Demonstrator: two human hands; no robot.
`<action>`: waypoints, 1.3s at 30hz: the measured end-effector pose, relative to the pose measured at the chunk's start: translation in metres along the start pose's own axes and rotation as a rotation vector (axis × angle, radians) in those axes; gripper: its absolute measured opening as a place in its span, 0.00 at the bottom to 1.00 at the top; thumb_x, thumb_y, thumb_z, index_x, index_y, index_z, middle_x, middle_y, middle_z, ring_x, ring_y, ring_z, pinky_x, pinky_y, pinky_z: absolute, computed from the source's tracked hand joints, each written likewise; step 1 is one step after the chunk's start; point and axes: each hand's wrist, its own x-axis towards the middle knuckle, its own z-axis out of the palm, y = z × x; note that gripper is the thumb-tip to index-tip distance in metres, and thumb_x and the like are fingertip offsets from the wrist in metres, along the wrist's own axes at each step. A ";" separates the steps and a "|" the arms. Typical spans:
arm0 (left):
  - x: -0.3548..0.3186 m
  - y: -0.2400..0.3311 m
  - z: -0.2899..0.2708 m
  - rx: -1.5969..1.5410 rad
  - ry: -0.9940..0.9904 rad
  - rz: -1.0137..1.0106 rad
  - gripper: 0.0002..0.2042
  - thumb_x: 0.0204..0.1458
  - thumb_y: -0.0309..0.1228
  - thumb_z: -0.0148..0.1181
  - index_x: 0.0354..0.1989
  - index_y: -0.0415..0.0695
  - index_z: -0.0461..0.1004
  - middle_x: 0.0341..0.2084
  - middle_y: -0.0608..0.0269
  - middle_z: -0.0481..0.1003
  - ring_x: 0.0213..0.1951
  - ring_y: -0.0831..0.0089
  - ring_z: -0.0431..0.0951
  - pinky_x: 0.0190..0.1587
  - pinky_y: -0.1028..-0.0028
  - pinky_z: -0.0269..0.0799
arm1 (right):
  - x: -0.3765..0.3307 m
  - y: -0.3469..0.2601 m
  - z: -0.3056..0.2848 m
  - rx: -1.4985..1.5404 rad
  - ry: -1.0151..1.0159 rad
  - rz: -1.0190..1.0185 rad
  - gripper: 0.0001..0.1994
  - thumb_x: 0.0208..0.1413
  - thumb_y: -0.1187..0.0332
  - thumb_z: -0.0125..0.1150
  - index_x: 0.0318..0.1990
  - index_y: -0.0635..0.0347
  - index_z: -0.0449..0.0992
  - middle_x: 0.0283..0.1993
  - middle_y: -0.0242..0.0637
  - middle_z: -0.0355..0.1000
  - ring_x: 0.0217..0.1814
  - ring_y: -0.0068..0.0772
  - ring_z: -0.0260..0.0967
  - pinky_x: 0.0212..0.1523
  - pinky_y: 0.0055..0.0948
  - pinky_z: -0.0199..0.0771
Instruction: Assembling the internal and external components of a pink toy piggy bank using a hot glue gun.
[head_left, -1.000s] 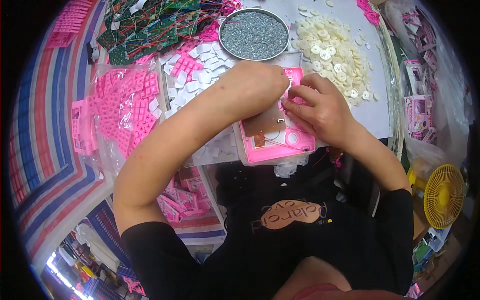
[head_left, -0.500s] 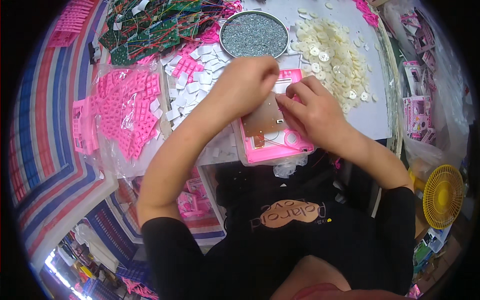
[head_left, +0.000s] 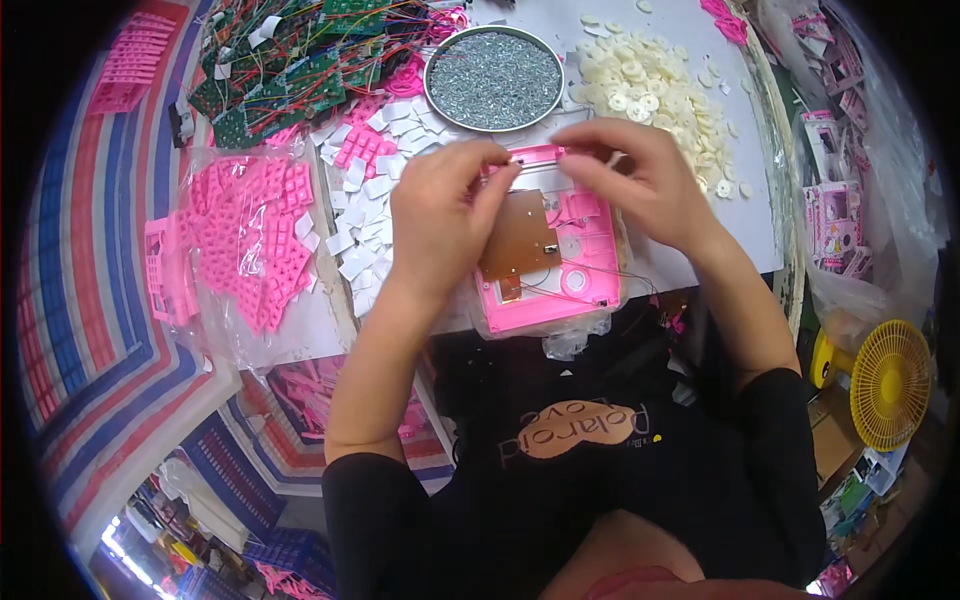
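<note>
A pink plastic casing point(head_left: 590, 245) lies open side up in front of me, its wide part facing me. On its left half rests a brown circuit board point(head_left: 520, 235) with a small metal switch and thin wires trailing right across the casing. My left hand point(head_left: 440, 210) is closed in a pinch at the casing's far left edge; what lies between thumb and forefinger is too small to make out. With thumb inside and fingers beyond the rim, my right hand point(head_left: 645, 185) grips the casing's far right corner.
Beyond the casing stands a round tin of small screws point(head_left: 495, 80). Cream plastic discs point(head_left: 640, 90) are heaped to its right. White pieces point(head_left: 375, 215), bagged pink keypads point(head_left: 255, 225) and wired green boards point(head_left: 300, 85) lie to the left. A yellow fan point(head_left: 890, 385) stands at right.
My left hand has come down and left, off the board's far end to the casing's far left edge. My right hand has moved off the board toward the far right corner.
</note>
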 end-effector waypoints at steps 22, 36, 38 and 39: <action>-0.023 -0.002 -0.008 0.045 0.025 0.201 0.05 0.50 0.23 0.67 0.35 0.45 0.80 0.30 0.64 0.81 0.32 0.65 0.79 0.42 0.66 0.65 | -0.022 -0.006 0.012 0.112 -0.201 0.090 0.15 0.62 0.72 0.63 0.56 0.62 0.79 0.44 0.35 0.80 0.42 0.21 0.76 0.40 0.22 0.74; -0.031 0.015 0.017 0.053 0.095 0.110 0.06 0.49 0.22 0.69 0.35 0.42 0.80 0.25 0.62 0.78 0.26 0.64 0.74 0.41 0.64 0.65 | 0.122 0.163 -0.231 -1.014 0.489 -0.023 0.21 0.51 0.69 0.66 0.55 0.57 0.77 0.47 0.44 0.77 0.51 0.51 0.73 0.54 0.46 0.74; -0.036 0.016 0.015 0.055 0.127 0.089 0.07 0.49 0.21 0.69 0.36 0.42 0.80 0.23 0.63 0.76 0.24 0.65 0.73 0.41 0.66 0.65 | 0.168 0.180 -0.235 -1.130 0.574 -0.152 0.22 0.50 0.69 0.66 0.55 0.56 0.76 0.49 0.42 0.75 0.53 0.51 0.72 0.54 0.47 0.75; -0.038 0.016 0.016 0.049 0.138 0.077 0.07 0.49 0.21 0.69 0.36 0.41 0.80 0.22 0.64 0.75 0.23 0.66 0.72 0.40 0.66 0.65 | 0.184 0.184 -0.234 -1.191 0.615 -0.209 0.22 0.50 0.70 0.66 0.56 0.56 0.76 0.50 0.41 0.74 0.54 0.51 0.71 0.54 0.47 0.75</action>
